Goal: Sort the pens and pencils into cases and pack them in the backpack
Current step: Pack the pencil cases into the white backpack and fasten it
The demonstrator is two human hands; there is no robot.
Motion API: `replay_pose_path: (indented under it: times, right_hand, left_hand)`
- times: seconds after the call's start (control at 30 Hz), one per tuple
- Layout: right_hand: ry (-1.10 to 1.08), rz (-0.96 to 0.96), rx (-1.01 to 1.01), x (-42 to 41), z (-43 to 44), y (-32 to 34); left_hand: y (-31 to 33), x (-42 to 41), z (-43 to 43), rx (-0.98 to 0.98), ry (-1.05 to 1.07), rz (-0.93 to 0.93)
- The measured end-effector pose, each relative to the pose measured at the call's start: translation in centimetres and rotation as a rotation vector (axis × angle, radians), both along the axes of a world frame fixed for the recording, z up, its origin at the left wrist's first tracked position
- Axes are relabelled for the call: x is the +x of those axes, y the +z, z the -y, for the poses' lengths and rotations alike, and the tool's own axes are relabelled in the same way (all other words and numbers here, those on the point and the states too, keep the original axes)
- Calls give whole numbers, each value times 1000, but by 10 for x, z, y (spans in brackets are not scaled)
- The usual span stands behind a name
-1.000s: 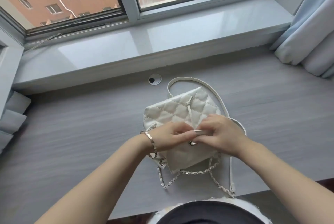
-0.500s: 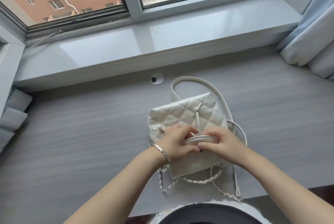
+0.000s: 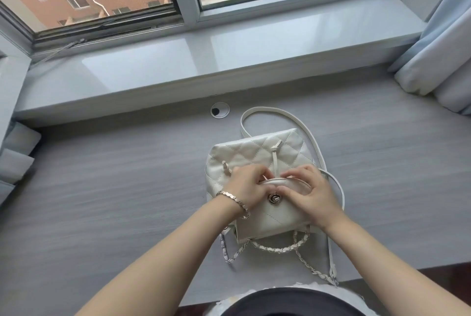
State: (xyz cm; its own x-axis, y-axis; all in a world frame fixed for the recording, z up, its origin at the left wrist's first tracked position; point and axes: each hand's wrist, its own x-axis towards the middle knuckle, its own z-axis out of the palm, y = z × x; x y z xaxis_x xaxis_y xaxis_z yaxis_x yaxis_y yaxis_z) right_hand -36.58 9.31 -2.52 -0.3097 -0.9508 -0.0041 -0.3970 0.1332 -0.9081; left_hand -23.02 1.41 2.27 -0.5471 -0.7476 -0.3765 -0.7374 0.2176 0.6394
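No pens, pencils or cases are in view anywhere on the grey desk (image 3: 114, 188), so the sorting appears to be over and the cases are probably already inside, though the pictures cannot confirm what the bag holds; what is left, by this judgement, is only the closing of the backpack (image 3: 257, 152), and the work looks close to its end; the backpack lies flat on the desk straight in front of the person, between the near edge and the window sill (image 3: 178, 68), with its base pointing away and its flap towards the body; it is small, white and quilted in a diamond pattern, soft and a little puffed; a thin drawstring (image 3: 275, 160) with a knot runs down its middle; a long white strap (image 3: 280, 113) loops out beyond it and down its right side; a silver chain (image 3: 275, 248) threaded with white trails off its near end; a silver turn-lock clasp (image 3: 274, 198) sits on the flap between the two hands; the left hand (image 3: 248, 188), with a bracelet (image 3: 234, 198) at the wrist, curls its fingers over the curved rim at the mouth and grips it; the right hand (image 3: 311, 194) does the same from the other side, fingers bent over the rim and thumb lying near the clasp; whether the clasp is fastened cannot be told; a round cable grommet (image 3: 220, 110) lies beyond the bag, apart from it.
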Motion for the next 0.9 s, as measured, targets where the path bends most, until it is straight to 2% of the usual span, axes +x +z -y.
replay_pose_path:
  times: [0.07,0.17,0.23,0.43,0.6,0.77,0.9]
  right_hand:
    - [-33,-153,-45,1,-2,1]
    - [-24,-555,-239,13,-14,2]
    - [16,-629,-306,21,-21,0]
    - [-31,-610,-292,31,-23,-1]
    - [-123,-465,-123,45,-20,6]
    - [-110,-449,-12,46,-20,13]
    - [-161,-373,201,52,-15,29]
  left_hand:
    - [0,-2,1,23,30,-5]
    - [-2,-3,2,23,43,3]
    - [-3,-4,2,19,45,21]
    - [-3,-4,0,13,40,33]
    - [-4,-4,-2,6,68,16]
    - [-1,-7,-3,-14,65,39]
    - [-3,-5,-4,-16,68,29]
